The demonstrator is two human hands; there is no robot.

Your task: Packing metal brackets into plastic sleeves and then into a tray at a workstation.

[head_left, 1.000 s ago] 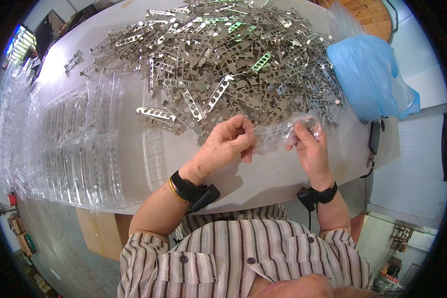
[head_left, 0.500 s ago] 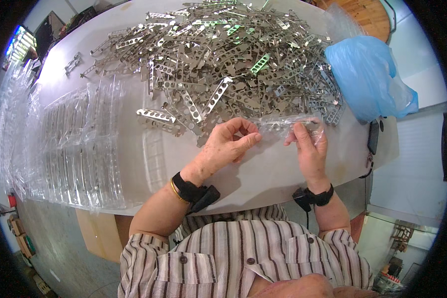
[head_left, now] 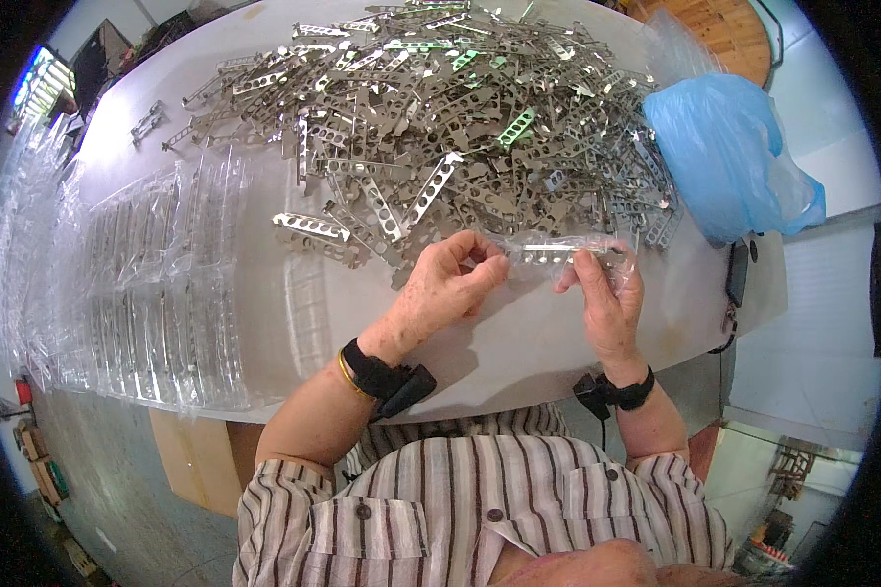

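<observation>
A clear plastic bag (head_left: 538, 241) with a metal bracket inside stretches between my hands at the near edge of a pile. My right hand (head_left: 612, 298) pinches the bag's right end, thumb across the bracket. My left hand (head_left: 450, 279) is closed, its thumb and forefinger pinched on the bag's left end. Just beyond lies a big heap of perforated metal brackets (head_left: 431, 186), thin strips with rows of round holes. To the left, bagged brackets (head_left: 162, 284) lie side by side in rows on the table.
A blue plastic bag (head_left: 724, 147) sits at the table's right edge, near a dark phone-like object (head_left: 735, 272). More clear plastic bags (head_left: 29, 254) are stacked at the far left. Under the table stands a cardboard box (head_left: 194, 460). A round wooden top (head_left: 719, 39) shows at the far right.
The bagged bracket has turned slightly, so its strip shows brighter through the plastic. My right thumb has shifted slightly left and down; my left hand has barely moved.
</observation>
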